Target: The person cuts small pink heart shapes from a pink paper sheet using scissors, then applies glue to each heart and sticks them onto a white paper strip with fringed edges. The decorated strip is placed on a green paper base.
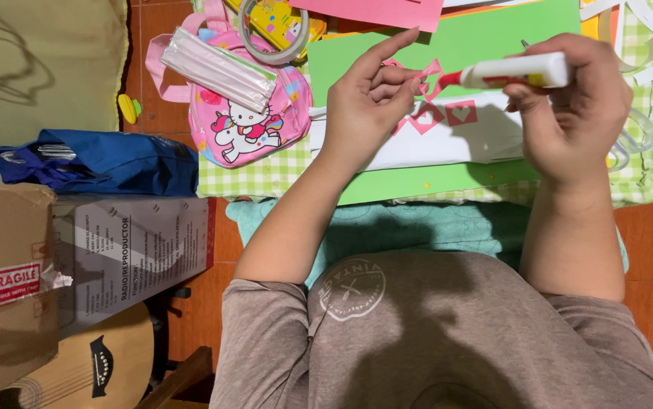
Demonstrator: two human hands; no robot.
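Observation:
My left hand (372,95) pinches a small pink paper cutout (431,74) between thumb and fingers, index finger stretched out. My right hand (572,106) grips a white glue tube (519,72) held sideways, its red tip touching the cutout. Under both hands lies a white paper sheet (485,140) with pink heart squares (460,113) stuck on it, resting on a green paper sheet (462,42).
A pink cartoon backpack (254,117) with a clear packet (216,68) and a tape roll (273,30) sits left on a green checked cloth (266,178). Further left are a blue bag (107,163), cardboard boxes (8,280) and a guitar (76,371). White paper strips (644,30) lie at the right.

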